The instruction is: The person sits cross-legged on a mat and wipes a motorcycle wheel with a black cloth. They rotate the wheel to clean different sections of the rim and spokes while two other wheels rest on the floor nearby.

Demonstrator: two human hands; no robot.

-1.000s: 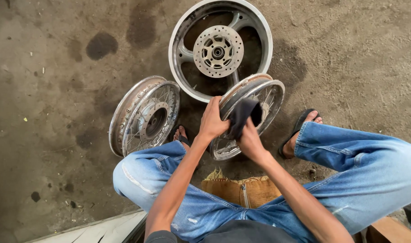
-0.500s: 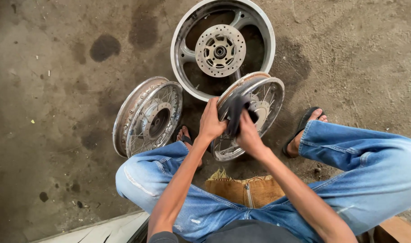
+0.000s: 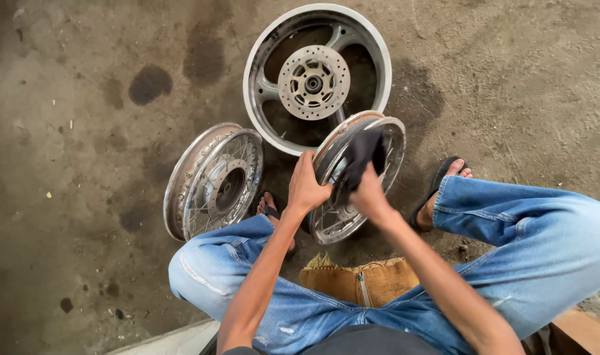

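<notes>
Head view, looking straight down. Sitting low at the bottom of the frame, knees in torn blue jeans (image 3: 510, 243) spreading to lower left and right, feet in dark sandals (image 3: 438, 190) resting on the stained concrete floor (image 3: 70, 164). Standing upright on edge at the centre of the frame, between the feet: a spoked wheel rim (image 3: 342, 220). Left hand (image 3: 306, 187) curling over the rim's near left edge, fingers pressed together and wrapping the metal, steadying it. Right hand (image 3: 369, 194) just beside it to the right, closing around a dark cloth (image 3: 362, 154) and pressing it against the rim's upper part, fingers bunching the fabric rather than spreading. Leaning on edge at centre left, well apart from both hands: a second spoked rim (image 3: 211, 181), duller and rust-speckled along its band. Lying flat at the upper centre, just behind the held rim and partly covered by it: a larger cast wheel (image 3: 260, 59) with a drilled brake disc (image 3: 313, 82) at its hub. Showing between the thighs at the lower centre: a tan zipped cushion (image 3: 359, 283). Dark oil stains spotting the floor toward the upper left.
</notes>
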